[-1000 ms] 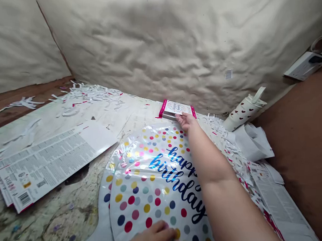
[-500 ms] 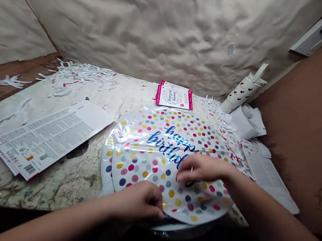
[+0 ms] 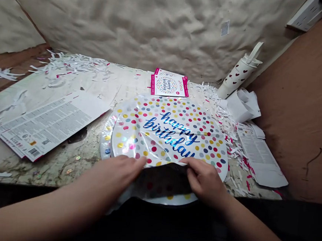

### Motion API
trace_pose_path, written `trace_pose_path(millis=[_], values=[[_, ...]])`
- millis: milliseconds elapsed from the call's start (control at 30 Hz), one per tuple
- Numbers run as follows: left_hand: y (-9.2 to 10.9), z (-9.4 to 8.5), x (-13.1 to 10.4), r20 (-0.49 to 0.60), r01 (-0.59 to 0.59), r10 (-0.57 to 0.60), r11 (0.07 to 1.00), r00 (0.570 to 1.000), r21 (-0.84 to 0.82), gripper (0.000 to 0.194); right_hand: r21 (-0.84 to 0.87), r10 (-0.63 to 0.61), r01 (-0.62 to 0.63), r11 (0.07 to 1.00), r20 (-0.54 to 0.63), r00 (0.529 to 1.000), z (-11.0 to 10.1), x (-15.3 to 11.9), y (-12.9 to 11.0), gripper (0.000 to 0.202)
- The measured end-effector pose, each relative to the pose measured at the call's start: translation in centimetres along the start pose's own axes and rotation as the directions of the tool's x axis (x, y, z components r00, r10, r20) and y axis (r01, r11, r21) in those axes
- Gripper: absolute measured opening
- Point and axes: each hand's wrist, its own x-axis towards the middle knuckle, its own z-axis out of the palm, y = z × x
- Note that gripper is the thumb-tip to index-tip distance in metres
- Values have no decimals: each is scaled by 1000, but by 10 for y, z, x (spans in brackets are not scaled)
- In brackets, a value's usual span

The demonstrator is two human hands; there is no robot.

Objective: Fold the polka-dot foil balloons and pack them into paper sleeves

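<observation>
A flat, round foil balloon (image 3: pixel 160 135) with coloured dots and blue "happy birthday" lettering lies on top of at least one more dotted balloon (image 3: pixel 168 200). Its near edge is lifted and bent upward, leaving a dark gap above the balloon below. My left hand (image 3: pixel 120 180) grips that raised edge on the left, fingers closed and partly hidden. On the right side, my right hand (image 3: pixel 205 178) pinches the same edge between thumb and fingers. Beyond the balloons lie small pink-and-white printed packs (image 3: pixel 169 84) that picture the same design.
Flat printed cards (image 3: pixel 51 126) lie at left, and more card sleeves (image 3: pixel 258 158) at right. Shredded paper (image 3: pixel 73 67) is strewn along the back and right. A white tumbler with hearts (image 3: pixel 238 76) leans by the crumpled paper (image 3: pixel 243 104). A socket (image 3: pixel 308 15) is on the wall.
Both hands have gone to the top balloon's near edge and raised it. My right hand has moved off the lettering, which now shows whole. The camera view has shifted a little.
</observation>
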Motion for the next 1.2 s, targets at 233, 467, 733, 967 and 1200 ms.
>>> trace_pose_path(millis=[233, 467, 733, 967, 1200], values=[[-58, 7, -10, -102, -142, 168, 964, 981, 224, 59, -55, -272, 269, 962, -59, 961, 17, -31, 3, 48], [-84, 49, 1, -64, -247, 247, 969, 967, 3, 41, -474, 112, -168, 865, -144, 983, -7, -58, 90, 56], [-110, 6, 16, -33, -61, 60, 997, 998, -46, 43, 26, 215, -227, 974, 226, 950, -73, -19, 138, 31], [-117, -21, 79, -213, 596, -611, 791, 762, -139, 51, 313, 616, -618, 721, 120, 779, -81, 64, 168, 41], [-94, -4, 70, -352, 548, -553, 827, 755, -124, 43, 290, 551, -650, 703, 356, 755, -98, 61, 146, 48]])
